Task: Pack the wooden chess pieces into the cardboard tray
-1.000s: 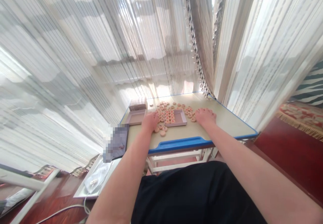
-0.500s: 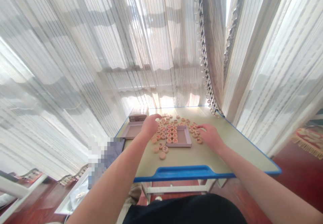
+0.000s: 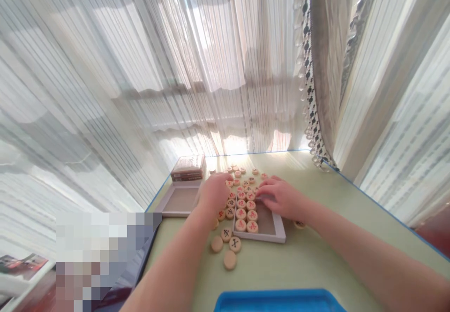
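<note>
Round wooden Chinese chess pieces with red characters stand in two columns in the left part of a shallow box (image 3: 280,229). My right hand (image 3: 283,197) is over the box's far right part, fingers bent down beside the second column's far end. What its fingertips hold, if anything, is hidden. My left hand (image 3: 214,192), slightly blurred, is just left of the box over loose pieces. Its fingertips point to the far side, and most of its fingers are hidden. Several loose pieces, such as a black-marked piece (image 3: 226,234) and a blank-faced one (image 3: 229,259), lie nearer me.
An open shallow box lid (image 3: 181,200) lies on the left, with a stack of small boxes (image 3: 188,167) behind it. More pieces (image 3: 237,174) are scattered at the far side of the pale green table (image 3: 316,265). A blue tray edge (image 3: 277,300) is at the front.
My view has come closer to the table. My right hand has moved left from the pieces beside the box to over it. My left hand has drawn back from the far pieces.
</note>
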